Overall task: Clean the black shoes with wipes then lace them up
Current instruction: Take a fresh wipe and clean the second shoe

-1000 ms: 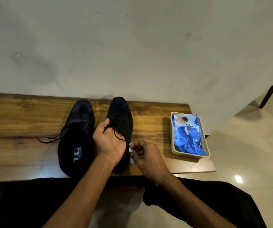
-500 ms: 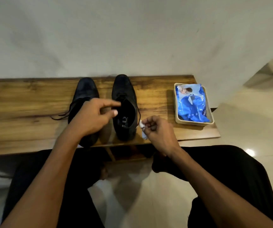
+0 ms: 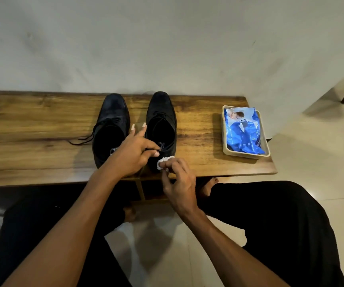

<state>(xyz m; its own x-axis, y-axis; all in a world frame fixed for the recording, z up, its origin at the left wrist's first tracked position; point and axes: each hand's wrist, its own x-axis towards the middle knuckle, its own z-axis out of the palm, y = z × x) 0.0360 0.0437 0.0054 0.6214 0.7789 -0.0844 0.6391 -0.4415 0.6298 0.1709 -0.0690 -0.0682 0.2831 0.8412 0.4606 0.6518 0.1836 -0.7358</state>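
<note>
Both hands closer: left hand (image 3: 134, 154) now pinching right shoe (image 3: 162, 129) lace.

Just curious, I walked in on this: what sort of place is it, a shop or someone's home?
Probably a home rather than a shop: a low wooden bench stands against a plain painted wall, the floor is pale glossy tile, and the person sits barefoot.

Left hand (image 3: 134, 154): forearm extended, thumb and forefinger pinching a thin black lace, two fingers raised | Right hand (image 3: 178, 179): fingers curled, gripping a small crumpled white wipe (image 3: 163, 161)
</note>
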